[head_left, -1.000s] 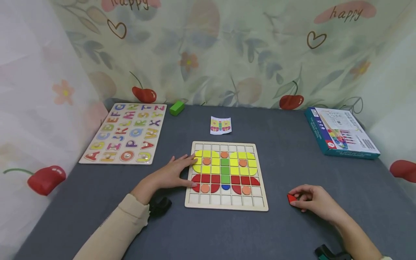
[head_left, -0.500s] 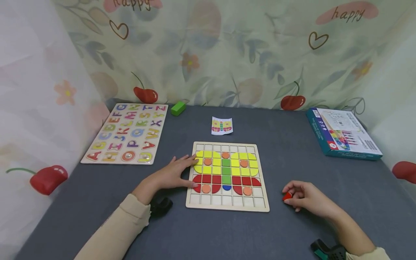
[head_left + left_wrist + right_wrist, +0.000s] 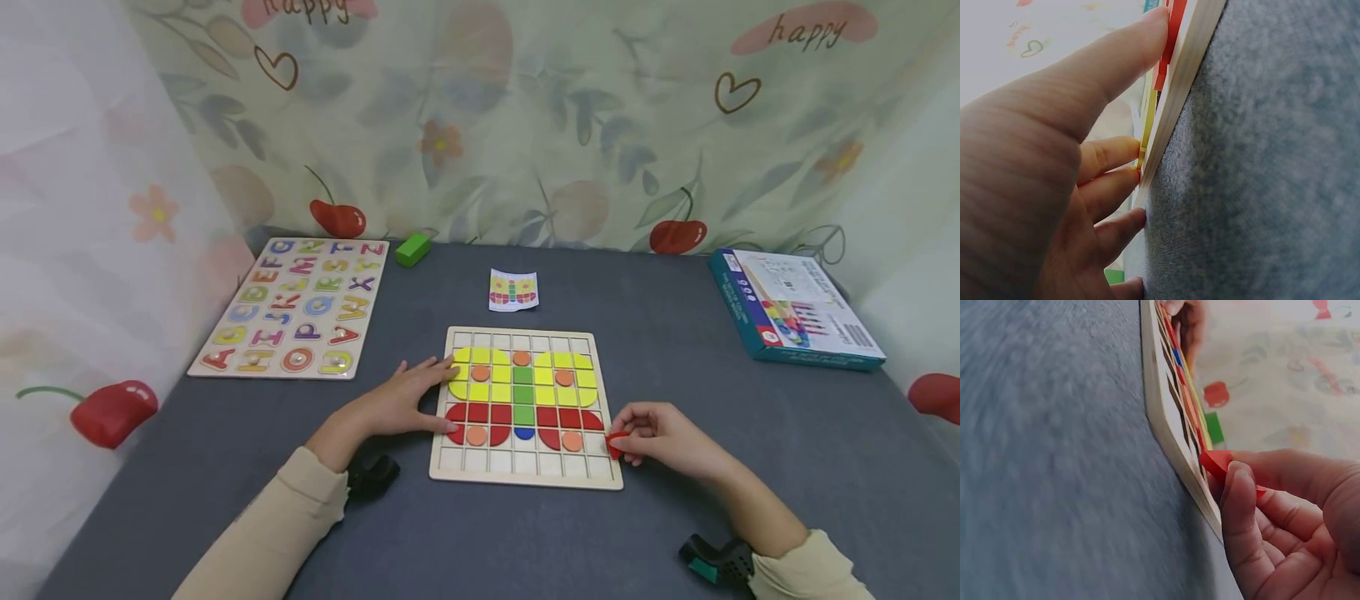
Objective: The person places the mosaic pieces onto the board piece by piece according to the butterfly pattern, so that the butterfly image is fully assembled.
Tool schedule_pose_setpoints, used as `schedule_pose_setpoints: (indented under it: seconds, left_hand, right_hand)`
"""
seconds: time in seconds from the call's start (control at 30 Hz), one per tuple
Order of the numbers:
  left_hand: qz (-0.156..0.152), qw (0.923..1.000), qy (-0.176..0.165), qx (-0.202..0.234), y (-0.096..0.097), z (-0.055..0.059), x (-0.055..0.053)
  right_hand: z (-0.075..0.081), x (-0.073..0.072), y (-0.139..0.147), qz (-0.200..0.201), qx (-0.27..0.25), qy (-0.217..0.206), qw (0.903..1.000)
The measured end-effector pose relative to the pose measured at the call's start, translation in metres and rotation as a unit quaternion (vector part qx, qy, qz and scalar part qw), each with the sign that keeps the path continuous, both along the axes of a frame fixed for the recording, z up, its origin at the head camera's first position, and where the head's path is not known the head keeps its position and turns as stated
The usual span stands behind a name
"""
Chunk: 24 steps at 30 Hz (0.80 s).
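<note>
A wooden grid board [image 3: 525, 471] lies mid-table, bearing yellow, red, green, orange and blue pieces laid out as a butterfly. My left hand [image 3: 393, 402] rests on its left edge, fingers spread; in the left wrist view the thumb [image 3: 1129, 47] touches a red piece and other fingertips touch the side. Between thumb and forefinger my right hand [image 3: 671, 437] pinches a red piece [image 3: 1217, 464] with a curved edge, at the board's right edge. Partly covered by the fingers, its full shape is hidden. Beside the red row's right end, bare cells show near that hand.
Behind the board lies a small butterfly picture card [image 3: 513, 290]. An alphabet puzzle board [image 3: 288, 308] is at the left, with a green block [image 3: 413, 249] near its far corner. At the right sits a teal-edged box [image 3: 795, 308]. A patterned curtain [image 3: 480, 125] closes off the back.
My right hand has moved left with the red piece, from the table to the board's right edge. The left hand stays on the board. The head view has shifted slightly.
</note>
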<state>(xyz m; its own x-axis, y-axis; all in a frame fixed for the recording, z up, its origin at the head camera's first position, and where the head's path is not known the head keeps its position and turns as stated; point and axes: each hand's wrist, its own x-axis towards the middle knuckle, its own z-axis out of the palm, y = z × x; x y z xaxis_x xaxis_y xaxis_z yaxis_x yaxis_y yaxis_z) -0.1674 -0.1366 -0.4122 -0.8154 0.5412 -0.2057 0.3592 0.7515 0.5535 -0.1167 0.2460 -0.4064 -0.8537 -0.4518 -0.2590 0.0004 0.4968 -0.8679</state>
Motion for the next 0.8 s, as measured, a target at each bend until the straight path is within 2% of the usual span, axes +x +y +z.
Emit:
schedule_pose_setpoints:
  seconds: [0.3,0.57,0.8]
  left_hand:
    - [-0.001,1.0000,0.004,0.000,0.001,0.002,0.000]
    - [0.002,1.0000,0.001,0.005,0.000,0.002,-0.001]
    - [0.002,1.0000,-0.002,0.008,0.001,0.000,0.001]
  right_hand:
    - [-0.004,-0.002,-0.011,-0.049,-0.029,-0.018,0.9982]
    - [-0.004,-0.002,-0.012,-0.052,0.000,0.022,0.9984]
    - [-0.005,-0.002,-0.008,-0.073,-0.003,0.034,0.9967]
